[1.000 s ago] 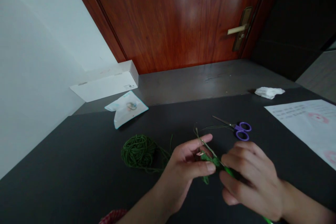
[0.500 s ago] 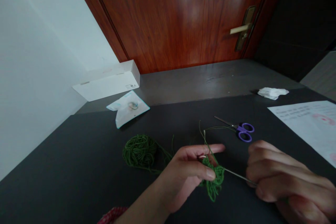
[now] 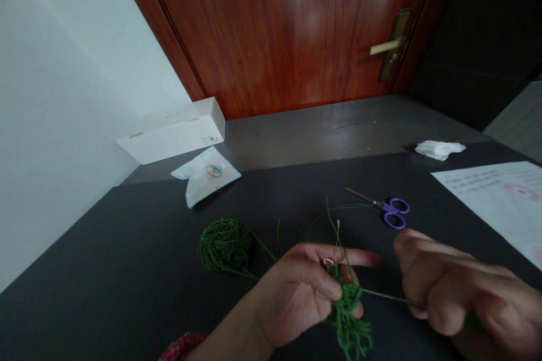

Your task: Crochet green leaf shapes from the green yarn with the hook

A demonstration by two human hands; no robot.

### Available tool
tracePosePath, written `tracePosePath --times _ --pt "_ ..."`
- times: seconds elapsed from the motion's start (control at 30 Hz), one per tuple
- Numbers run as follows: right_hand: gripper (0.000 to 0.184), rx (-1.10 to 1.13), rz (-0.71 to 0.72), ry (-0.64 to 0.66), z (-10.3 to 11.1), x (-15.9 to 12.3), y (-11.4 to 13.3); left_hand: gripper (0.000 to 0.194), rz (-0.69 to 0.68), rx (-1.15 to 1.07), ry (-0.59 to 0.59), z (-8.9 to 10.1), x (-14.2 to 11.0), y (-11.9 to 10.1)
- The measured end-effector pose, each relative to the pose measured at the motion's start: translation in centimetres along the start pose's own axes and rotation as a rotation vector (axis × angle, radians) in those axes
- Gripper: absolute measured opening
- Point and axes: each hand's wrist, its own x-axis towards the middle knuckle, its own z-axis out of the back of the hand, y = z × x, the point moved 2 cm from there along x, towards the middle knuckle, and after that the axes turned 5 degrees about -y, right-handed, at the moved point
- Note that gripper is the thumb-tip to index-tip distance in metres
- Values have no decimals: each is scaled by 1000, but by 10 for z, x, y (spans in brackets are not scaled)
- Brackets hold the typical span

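My left hand (image 3: 300,287) pinches a small piece of green yarn work (image 3: 349,296) between thumb and fingers, its index finger stretched to the right. Loose green loops hang below the thumb. Thin strands (image 3: 337,231) stick up from the work, and a small copper-coloured loop (image 3: 328,262) shows by the index finger. My right hand (image 3: 461,293), partly blurred, is closed around a thin pale rod (image 3: 389,295) that reaches the right side of the yarn work. Whether the rod has a hooked tip is hidden. A bit of green shows within the right hand.
A ball of green yarn (image 3: 224,244) lies left of my hands. Purple-handled scissors (image 3: 393,211) rest beyond them, near a thin strand. Farther off are a white packet (image 3: 212,177), a white box (image 3: 182,138), a crumpled tissue (image 3: 439,149) and a printed sheet (image 3: 499,192).
My left hand has turned and lowered slightly, and the yarn work now hangs lower with its loops more spread. My right hand has shifted and its fingers have loosened a little around the rod.
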Motion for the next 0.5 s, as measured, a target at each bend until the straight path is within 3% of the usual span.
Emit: tracePosePath --times 0.13,0.23,0.37,0.5 --pt "37 286 -233 -260 -16 5 -3 46 -70 109 -122 -4 -1 -4" --pt "38 389 -374 -354 -28 4 -10 46 -184 166 -226 -4 -2 -6" --pt "36 359 -405 -398 -37 3 -16 56 -339 225 -356 -3 -3 -4" --pt "36 190 -354 -409 -41 0 -16 63 -425 333 -427 -5 -3 2"
